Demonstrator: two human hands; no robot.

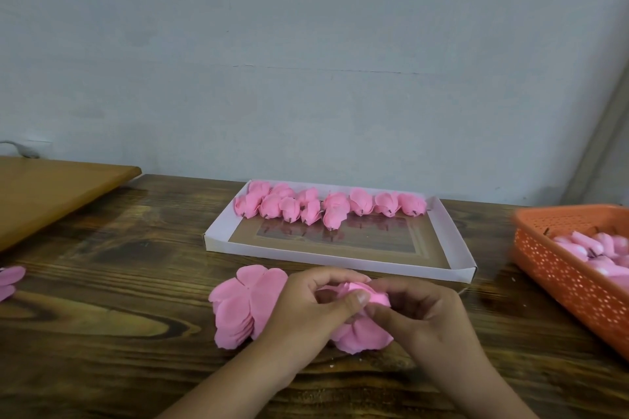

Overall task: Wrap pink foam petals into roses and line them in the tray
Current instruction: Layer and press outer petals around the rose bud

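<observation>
At a dark wooden table (102,333), a person works pink foam into flowers. From the left: a few loose pink pieces (10,281) lie at the table's edge, then a stack of flat foam petals (241,306) sits just beside the left hand (306,313), touching its outer side. The two hands meet over the half-wrapped rose (360,333), the left hand's thumb and fingers curled round its upper folds while the right hand (422,313) pinches the petals from the other side; lower petals spill out beneath both. The white cardboard tray (456,248) lies straight ahead of the hands, just beyond them, its long axis running left to right across the table, and a row of finished roses (330,204) fills its far side, leaving the near strip bare. Either hand looks about equally near; the right seems slightly closer to the tray's open corner. Far right, an orange perforated basket (565,279) holds more pink pieces. No brand, label or writing can be read anywhere.
</observation>
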